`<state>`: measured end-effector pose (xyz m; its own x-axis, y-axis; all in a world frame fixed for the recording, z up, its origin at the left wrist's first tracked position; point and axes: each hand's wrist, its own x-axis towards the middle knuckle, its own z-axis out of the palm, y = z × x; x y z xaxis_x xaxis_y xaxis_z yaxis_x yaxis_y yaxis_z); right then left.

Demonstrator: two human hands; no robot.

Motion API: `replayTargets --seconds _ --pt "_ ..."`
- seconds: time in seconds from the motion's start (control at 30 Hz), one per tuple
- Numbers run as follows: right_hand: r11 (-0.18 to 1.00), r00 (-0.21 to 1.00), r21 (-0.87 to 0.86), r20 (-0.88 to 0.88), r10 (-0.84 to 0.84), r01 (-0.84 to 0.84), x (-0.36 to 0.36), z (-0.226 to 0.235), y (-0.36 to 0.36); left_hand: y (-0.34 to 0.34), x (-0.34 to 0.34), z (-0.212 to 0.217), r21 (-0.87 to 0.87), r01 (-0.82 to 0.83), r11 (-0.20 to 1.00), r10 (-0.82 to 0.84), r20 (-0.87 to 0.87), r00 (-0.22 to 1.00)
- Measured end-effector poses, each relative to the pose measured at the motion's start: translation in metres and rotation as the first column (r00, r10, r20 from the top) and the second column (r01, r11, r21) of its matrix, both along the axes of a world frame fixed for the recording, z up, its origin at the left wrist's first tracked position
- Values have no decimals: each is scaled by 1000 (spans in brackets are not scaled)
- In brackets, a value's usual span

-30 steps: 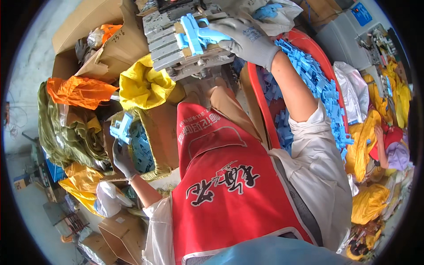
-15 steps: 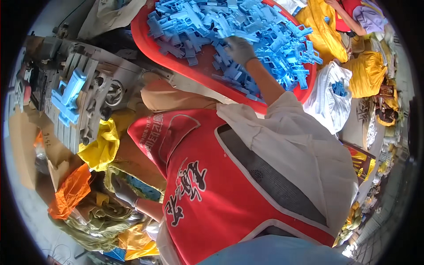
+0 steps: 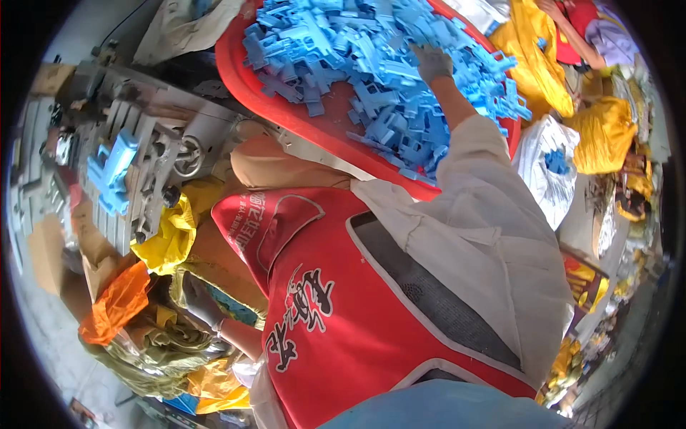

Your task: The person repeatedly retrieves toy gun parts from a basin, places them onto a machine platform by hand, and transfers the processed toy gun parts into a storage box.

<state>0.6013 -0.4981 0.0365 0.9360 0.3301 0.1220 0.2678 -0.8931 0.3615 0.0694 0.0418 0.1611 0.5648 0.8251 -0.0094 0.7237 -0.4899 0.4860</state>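
My right hand [image 3: 434,64], in a grey glove, reaches over a heap of light-blue plastic toy gun pieces [image 3: 386,64]. Its fingers are apart and touch the top of the heap, with no piece seen in them. The heap lies in a large red tub [image 3: 279,113]. My left hand [image 3: 202,304], gloved too, rests low at the left by the mouth of an olive sack [image 3: 227,286] with blue-green contents. Its fingers look stretched out along the sack's edge, partly in shadow, and I see nothing held.
A grey metal machine with a handwheel [image 3: 188,156] stands at the left, a blue toy gun piece [image 3: 113,171] on it. Yellow [image 3: 168,239] and orange [image 3: 116,304] cloths hang below. White [image 3: 549,171] and yellow sacks [image 3: 606,136] stand right; another person's arm [image 3: 572,36] shows beyond.
My right hand has moved farther out and to the right over the blue pieces. My left hand stays by the sack. The whole view has shifted slightly.
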Motion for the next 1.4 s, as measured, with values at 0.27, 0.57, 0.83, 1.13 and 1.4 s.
replayTargets --seconds 0.27,0.57,0.83,1.13,1.4 --pt "984 907 176 -406 109 -40 -75 17 64 1 22 -4 -94 -56 994 79 260 962" --pt "773 927 628 -231 297 -91 -104 44 75 4 59 63 154 -36 987 -19 343 939" --pt "220 654 764 -637 409 606 -97 107 78 24 135 144 463 168 870 -367 382 848" --pt "140 647 799 -563 515 584 -109 169 133 44 200 162 224 422 878 -478 374 795" --pt "-215 652 897 -101 752 387 -97 227 250 54 149 138 12 217 976 -129 835 535"
